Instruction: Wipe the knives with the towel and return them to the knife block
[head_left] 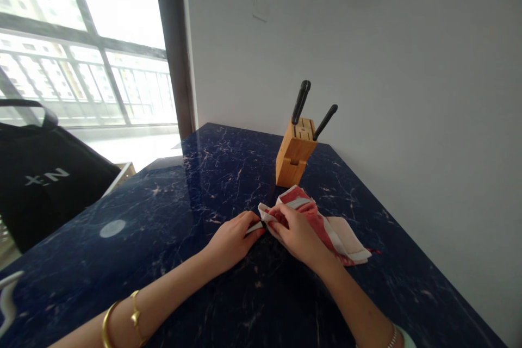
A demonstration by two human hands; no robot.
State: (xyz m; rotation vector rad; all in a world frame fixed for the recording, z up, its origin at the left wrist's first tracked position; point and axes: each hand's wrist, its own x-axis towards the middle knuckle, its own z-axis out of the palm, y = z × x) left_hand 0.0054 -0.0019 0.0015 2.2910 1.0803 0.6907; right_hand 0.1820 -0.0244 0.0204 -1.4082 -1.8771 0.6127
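Note:
My left hand [236, 236] is closed around a slim pale object [253, 227] with a dark part at its right end. Most of that object is covered by fingers and cloth, so its kind is unclear. Pinched in my right hand [296, 231] is the corner of a red and white cloth [316, 217], pressed against the object's dark end. The rest of the cloth lies crumpled on the table, beneath and to the right of my right hand. Just beyond the cloth stands a wooden knife block [291, 160] with two black-handled knives [300, 102] in its slots.
The dark blue marbled table [163, 239] runs up to a plain wall [367, 54] at the back and right. A black bag [53, 174] is off its left side, by the window. Part of a white curved object [8, 299] shows at the lower left.

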